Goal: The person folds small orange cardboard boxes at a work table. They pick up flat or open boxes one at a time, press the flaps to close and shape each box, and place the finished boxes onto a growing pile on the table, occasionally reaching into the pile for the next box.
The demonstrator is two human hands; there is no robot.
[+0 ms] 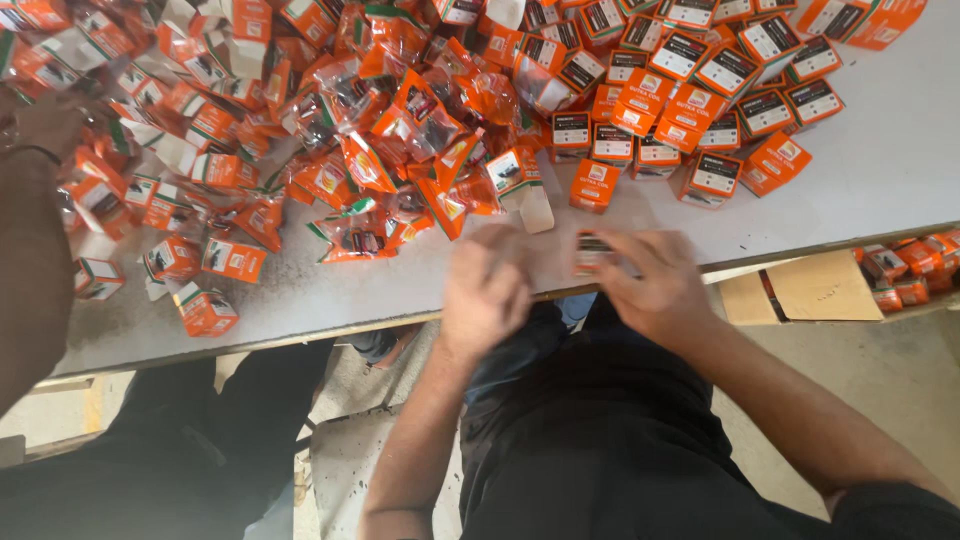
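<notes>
- Right hand, lower centre of the frame at the table's near edge, has its fingers curled on a small orange box; motion blur hides how firmly.
- Left hand, just left of it, is loosely curled and blurred; I cannot tell whether it holds anything.
- The box sits between the two hands, just above the table's edge.
- Loose pile of orange boxes and packets fills the upper left.
- Closed boxes in rows lie upper right.
- Another person's arm runs down the left edge.
- A carton of boxes sits right, below the table.
</notes>
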